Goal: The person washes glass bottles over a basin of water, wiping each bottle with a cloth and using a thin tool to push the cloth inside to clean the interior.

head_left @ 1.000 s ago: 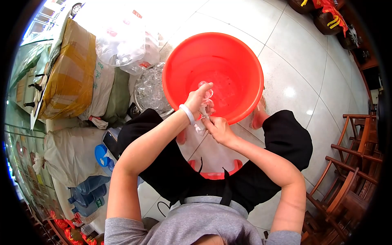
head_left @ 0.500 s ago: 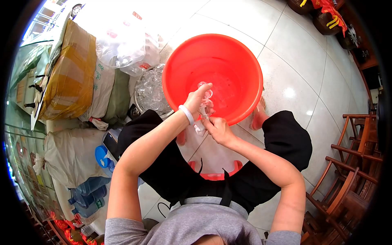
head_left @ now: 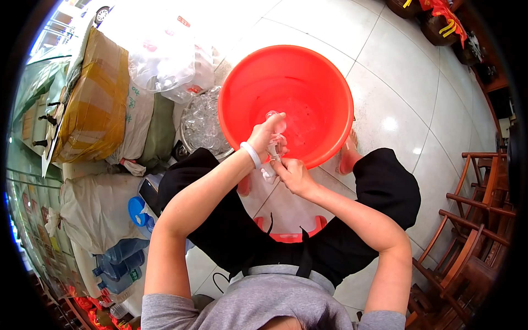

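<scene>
The left hand [head_left: 266,133] is curled around a clear piece [head_left: 280,127], thumb extended along it, above the near rim of the tub [head_left: 286,69]. The right hand [head_left: 296,176], just outside that rim, has its fingers pinched together at the piece's near end. A white cloth [head_left: 268,175] hangs beneath the hands, beside the tub; which fingers grip it I cannot tell. Left of the tub stands a basin [head_left: 226,154] full of clear glassware [head_left: 203,120], with plastic bags [head_left: 165,66] beyond.
</scene>
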A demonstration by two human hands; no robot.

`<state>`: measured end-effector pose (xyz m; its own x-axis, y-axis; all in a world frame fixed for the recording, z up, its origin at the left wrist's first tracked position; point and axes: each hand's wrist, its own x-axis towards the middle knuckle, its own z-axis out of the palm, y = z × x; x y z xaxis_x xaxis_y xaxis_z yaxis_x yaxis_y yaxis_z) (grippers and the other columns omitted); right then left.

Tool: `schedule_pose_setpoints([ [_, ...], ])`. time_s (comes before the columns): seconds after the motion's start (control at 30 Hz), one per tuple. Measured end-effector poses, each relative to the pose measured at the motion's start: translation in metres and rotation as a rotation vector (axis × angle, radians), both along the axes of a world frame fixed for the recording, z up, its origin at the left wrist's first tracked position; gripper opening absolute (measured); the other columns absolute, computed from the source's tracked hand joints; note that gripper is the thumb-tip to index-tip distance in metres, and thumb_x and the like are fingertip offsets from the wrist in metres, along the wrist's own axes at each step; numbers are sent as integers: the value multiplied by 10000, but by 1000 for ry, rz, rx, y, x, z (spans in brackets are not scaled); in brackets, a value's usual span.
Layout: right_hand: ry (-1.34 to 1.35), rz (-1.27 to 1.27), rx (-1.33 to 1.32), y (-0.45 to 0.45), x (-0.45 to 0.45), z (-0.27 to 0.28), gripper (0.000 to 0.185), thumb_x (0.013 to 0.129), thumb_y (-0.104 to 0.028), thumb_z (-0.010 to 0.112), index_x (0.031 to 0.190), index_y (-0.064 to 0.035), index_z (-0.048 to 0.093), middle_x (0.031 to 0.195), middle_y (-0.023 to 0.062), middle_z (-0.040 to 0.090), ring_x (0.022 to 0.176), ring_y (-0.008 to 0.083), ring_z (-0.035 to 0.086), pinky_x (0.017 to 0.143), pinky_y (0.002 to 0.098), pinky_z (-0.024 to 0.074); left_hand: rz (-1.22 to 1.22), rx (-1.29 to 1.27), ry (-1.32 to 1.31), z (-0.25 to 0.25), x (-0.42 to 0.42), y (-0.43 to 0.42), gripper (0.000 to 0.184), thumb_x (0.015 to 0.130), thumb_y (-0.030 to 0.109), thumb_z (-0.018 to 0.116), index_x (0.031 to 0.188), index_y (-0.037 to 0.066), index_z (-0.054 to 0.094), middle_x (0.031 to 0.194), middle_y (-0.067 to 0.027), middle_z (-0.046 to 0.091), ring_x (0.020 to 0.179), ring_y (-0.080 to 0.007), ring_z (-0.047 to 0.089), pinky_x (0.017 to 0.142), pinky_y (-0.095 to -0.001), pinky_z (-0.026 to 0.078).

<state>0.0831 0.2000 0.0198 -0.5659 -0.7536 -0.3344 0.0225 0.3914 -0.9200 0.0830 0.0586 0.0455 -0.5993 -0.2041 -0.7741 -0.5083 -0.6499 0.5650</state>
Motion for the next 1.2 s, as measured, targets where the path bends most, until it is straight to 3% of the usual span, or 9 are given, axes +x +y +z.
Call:
schedule_pose_setpoints([
  [0.47, -14, 0, 7, 1, 2, -3, 399, 868, -297, 473, 701, 58, 545, 557, 209, 524, 569, 320, 584, 531, 409, 419, -44, 11, -13, 0, 2, 0, 324, 784, 394, 616, 785, 97, 485, 564, -82, 513, 445, -204, 519, 459, -327, 475],
  [0.73, -50, 12, 38, 2, 4, 3, 410, 875, -315, 450, 712, 45, 557, 552, 165, 537, 571, 271, 582, 551, 380, 425, -42, -2, -45, -3, 3, 2, 331, 782, 399, 618, 797, 97, 484, 571, -78, 510, 445, -203, 515, 460, -329, 474],
  [1.2, -103, 14, 73, 7, 3, 3, 435, 869, -351, 456, 711, 38, 568, 563, 149, 555, 578, 263, 591, 555, 378, 427, -77, -4, -56, -9, 1, 5, 325, 779, 384, 627, 786, 92, 485, 569, -71, 489, 474, -185, 515, 462, -329, 481],
])
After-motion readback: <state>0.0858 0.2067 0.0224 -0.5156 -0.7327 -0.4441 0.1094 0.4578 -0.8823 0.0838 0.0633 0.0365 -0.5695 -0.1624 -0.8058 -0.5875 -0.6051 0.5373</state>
